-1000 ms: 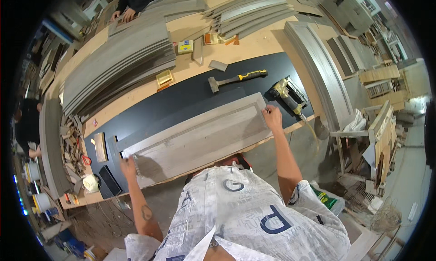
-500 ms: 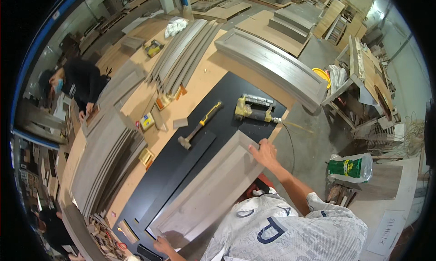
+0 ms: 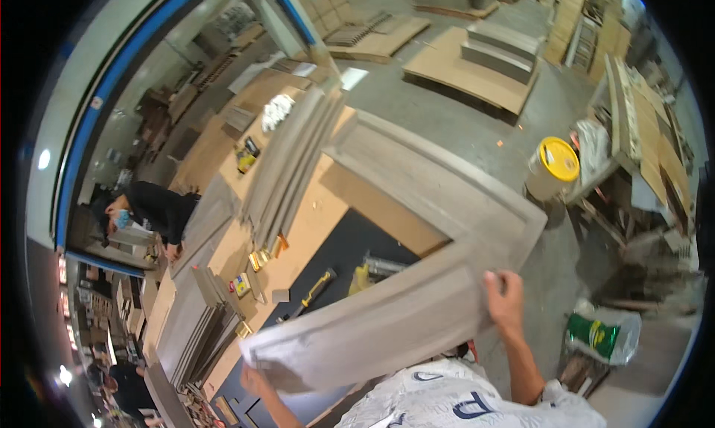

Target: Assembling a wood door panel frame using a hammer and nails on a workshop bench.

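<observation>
A grey wooden panel with a raised frame, like a cabinet door (image 3: 372,327), is held between my two hands, lifted over the dark board (image 3: 339,260) on the bench. My left hand (image 3: 257,381) grips its near left corner, and my right hand (image 3: 505,303) grips its right end with the thumb on top. Beyond it, a similar framed panel (image 3: 439,179) lies at the bench's far end; the held panel's right end overlaps it in view. A hammer (image 3: 316,290) with a yellow-and-black handle lies on the dark board. Beside it, a yellow nail gun (image 3: 363,278) is partly hidden by the held panel.
Stacked grey strips (image 3: 294,167) and panels (image 3: 194,331) line the bench's far and left sides. A co-worker (image 3: 153,212) in black bends over the left side. A yellow-lidded bucket (image 3: 553,164) and a green-and-clear bag (image 3: 599,335) stand to the right.
Both hands have raised the panel off the dark board and swung it forward and right, so it now covers part of the nail gun. My view has also turned.
</observation>
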A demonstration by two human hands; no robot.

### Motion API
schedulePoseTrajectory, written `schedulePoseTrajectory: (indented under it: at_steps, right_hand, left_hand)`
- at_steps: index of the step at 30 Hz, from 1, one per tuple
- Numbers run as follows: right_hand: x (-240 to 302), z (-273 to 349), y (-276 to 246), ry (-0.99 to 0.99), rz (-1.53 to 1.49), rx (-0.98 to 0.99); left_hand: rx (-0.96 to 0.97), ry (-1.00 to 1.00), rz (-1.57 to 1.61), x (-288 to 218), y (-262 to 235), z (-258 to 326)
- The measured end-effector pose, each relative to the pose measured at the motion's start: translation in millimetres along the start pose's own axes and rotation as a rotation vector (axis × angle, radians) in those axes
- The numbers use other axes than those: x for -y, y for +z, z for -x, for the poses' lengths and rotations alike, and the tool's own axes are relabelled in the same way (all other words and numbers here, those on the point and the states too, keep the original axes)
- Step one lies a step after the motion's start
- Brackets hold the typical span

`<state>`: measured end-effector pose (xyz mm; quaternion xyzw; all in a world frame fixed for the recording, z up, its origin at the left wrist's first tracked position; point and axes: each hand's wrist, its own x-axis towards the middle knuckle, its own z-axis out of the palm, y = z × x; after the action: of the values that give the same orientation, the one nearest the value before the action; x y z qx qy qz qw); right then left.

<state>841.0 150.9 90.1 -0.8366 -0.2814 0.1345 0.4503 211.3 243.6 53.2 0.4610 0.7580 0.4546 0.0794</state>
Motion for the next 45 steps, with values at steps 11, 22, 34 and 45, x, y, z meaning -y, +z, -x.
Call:
schedulePoseTrajectory:
  at_steps: [11, 22, 34, 45]
  right_hand:
    - [-138, -22, -102, 0.524, -0.444, -0.367]
    - [-115, -63, -48, 0.42, -0.362, -0.222]
    - [-72, -99, 9, 0.347, -0.347, -0.014]
    - [-122, -124, -6, 0.365, 0.013, 0.279]
  left_hand:
    - [0.222, 0.872, 0.056, -391, 393, -57]
    - [0.624, 0.134, 0.239, -329, 483, 150]
    - [0.925, -0.139, 0.246, -371, 443, 206]
    - [1.095, -0.078, 0.272, -298, 348, 208]
